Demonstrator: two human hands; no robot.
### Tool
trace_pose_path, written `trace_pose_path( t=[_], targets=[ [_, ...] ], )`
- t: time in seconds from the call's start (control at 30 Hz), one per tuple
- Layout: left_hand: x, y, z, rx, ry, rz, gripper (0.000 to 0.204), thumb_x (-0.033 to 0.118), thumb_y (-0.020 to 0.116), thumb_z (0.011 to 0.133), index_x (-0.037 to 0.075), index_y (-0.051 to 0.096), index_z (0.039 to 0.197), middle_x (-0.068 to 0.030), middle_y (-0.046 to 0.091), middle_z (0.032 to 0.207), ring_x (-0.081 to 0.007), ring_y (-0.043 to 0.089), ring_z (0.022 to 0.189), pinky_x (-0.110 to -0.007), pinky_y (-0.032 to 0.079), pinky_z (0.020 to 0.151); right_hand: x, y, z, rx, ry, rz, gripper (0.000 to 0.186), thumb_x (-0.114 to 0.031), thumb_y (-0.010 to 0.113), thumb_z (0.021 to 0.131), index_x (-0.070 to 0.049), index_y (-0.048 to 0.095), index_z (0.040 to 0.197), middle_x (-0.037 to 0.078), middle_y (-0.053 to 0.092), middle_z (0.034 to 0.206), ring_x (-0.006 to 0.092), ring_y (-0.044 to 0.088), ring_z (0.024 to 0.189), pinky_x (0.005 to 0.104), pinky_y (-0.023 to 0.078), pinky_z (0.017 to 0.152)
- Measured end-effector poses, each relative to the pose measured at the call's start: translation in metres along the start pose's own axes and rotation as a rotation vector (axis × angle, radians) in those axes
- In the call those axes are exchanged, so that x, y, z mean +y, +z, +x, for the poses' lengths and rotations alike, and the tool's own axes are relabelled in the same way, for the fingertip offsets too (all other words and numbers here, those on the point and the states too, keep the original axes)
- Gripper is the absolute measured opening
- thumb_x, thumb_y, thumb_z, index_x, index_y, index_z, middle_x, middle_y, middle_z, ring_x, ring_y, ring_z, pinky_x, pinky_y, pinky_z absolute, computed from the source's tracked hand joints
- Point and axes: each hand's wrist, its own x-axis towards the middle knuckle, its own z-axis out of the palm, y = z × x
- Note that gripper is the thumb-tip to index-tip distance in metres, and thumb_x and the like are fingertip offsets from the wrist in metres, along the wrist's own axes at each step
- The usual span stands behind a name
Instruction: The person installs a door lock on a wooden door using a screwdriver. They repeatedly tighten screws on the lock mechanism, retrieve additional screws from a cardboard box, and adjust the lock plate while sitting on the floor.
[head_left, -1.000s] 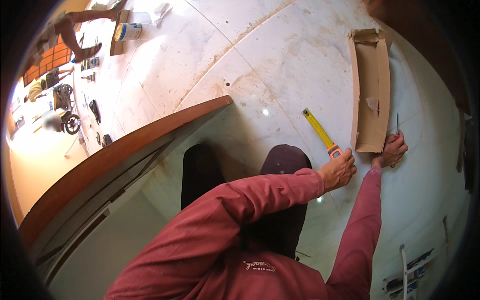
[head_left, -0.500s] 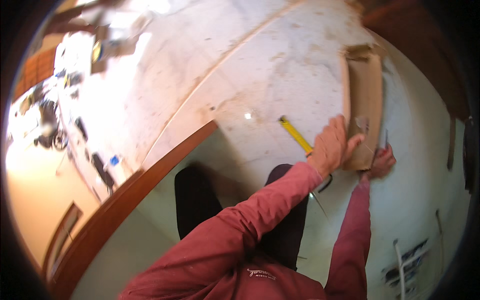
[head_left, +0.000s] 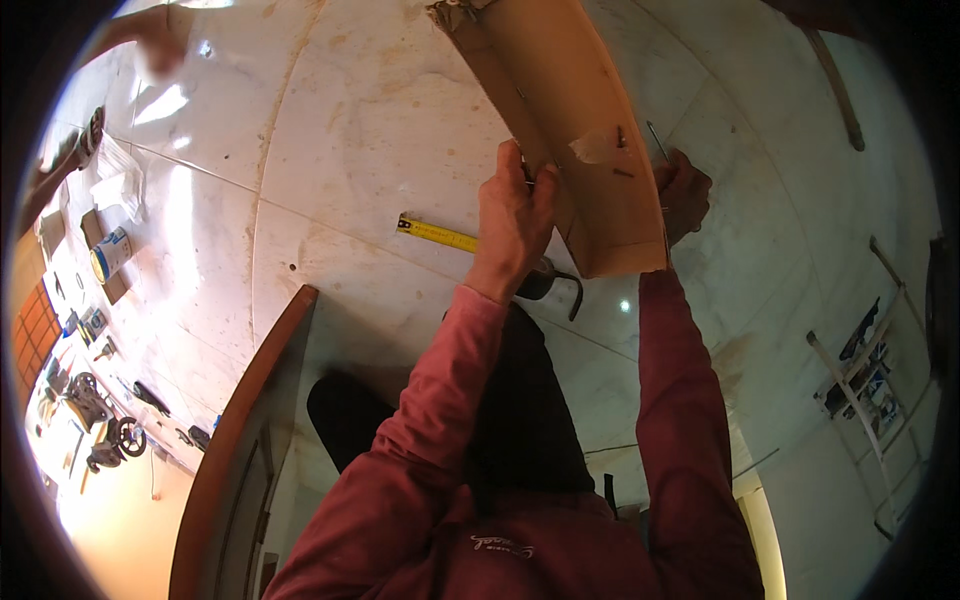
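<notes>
A long open cardboard box (head_left: 590,95) with a ragged far end is tilted in front of me. My left hand (head_left: 517,215) grips its left wall, thumb and fingers pinched over the edge. Inside lie a torn clear scrap (head_left: 592,150) and two small dark screw-like pieces (head_left: 622,173). My right hand (head_left: 685,195) is at the box's right side, its fingers curled around a thin metal rod (head_left: 657,142) that points away from me; its lower end is hidden. A tape measure (head_left: 437,233) with its yellow blade drawn out lies beyond my left wrist, which partly covers it.
A wooden edge (head_left: 245,400) curves along my left. At the far left are a paint can (head_left: 110,255), a small wheeled object (head_left: 125,435) and another person's hand (head_left: 165,50) and sandaled foot (head_left: 92,135). A metal ladder (head_left: 850,390) is at the right.
My left hand has gone from resting flat by the box's near end to gripping its left wall. The view has shifted, and the box appears nearer and more tilted.
</notes>
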Motion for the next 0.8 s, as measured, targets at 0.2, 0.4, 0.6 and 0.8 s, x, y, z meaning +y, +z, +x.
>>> trace_pose_path(
  t=[0.2,0.4,0.6,0.8],
  targets=[
    [0.017,0.0,-0.007,-0.019,-0.057,0.036,0.026,0.019,0.06,0.095,-0.002,0.054,0.11,-0.015,0.067,0.082,-0.0201,0.064,0.068,-0.035,0.052,0.062,0.016,0.01,-0.002,0.078,-0.102,0.053,0.022,-0.018,0.064,0.09,-0.02,0.065,0.112,0.004,0.06,0.096,0.0252,0.062,0.09,0.0441,0.049,0.076],
    [-0.015,0.007,0.002,0.043,-0.025,0.233,0.029,0.012,0.062,0.093,-0.002,0.048,0.113,-0.0189,0.062,0.07,-0.038,0.063,0.062,-0.046,0.05,0.06,0.015,0.008,0.002,0.143,-0.108,-0.04,0.024,-0.019,0.066,0.088,-0.022,0.065,0.112,0.004,0.055,0.097,0.0263,0.061,0.087,0.0444,0.047,0.073],
    [0.026,0.005,0.017,0.278,0.414,0.834,0.048,0.023,0.074,0.083,0.004,0.054,0.122,-0.0169,0.059,0.116,-0.0364,0.054,0.112,-0.046,0.043,0.095,0.024,0.012,-0.004,0.089,-0.067,-0.029,0.025,-0.02,0.066,0.088,-0.022,0.065,0.113,0.005,0.055,0.099,0.0271,0.06,0.091,0.0452,0.046,0.077],
    [0.052,0.013,0.09,-0.295,0.526,1.827,0.015,0.026,0.064,0.087,0.018,0.073,0.095,-0.0046,0.069,0.095,-0.0243,0.06,0.105,-0.055,0.034,0.092,0.022,0.011,0.0,0.129,-0.088,0.038,0.022,-0.021,0.067,0.088,-0.021,0.066,0.11,0.004,0.055,0.099,0.026,0.06,0.089,0.044,0.047,0.076]
  ],
)
